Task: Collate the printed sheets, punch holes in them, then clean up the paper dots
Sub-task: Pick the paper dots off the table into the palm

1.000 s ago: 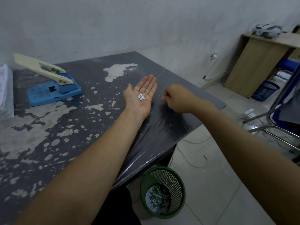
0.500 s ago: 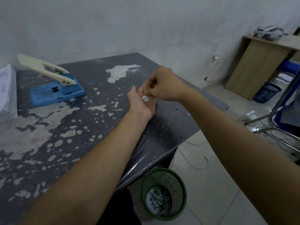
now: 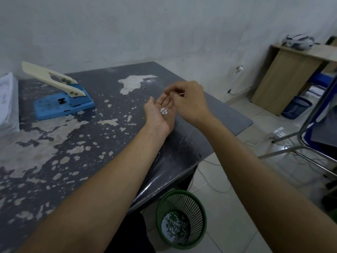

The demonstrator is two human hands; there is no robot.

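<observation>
- No legible text, label, brand or number anywhere.
- Faint print on the stack of sheets (image 3: 7, 99) at the left edge of the table, too blurred to read.

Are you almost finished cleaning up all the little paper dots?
Nearly. The green mesh wastebasket already holds many dots. The upturned left hand cups a small pile of white paper dots, with the right hand curled just above it. Left to do: tipping this handful into the wastebasket.

Blue hole punch (image 3: 63, 104) with cream lever; dark grey table (image 3: 102, 143) blotched pale; green mesh basket (image 3: 198, 203); seemingly white paper dots (image 3: 164, 111).
</observation>
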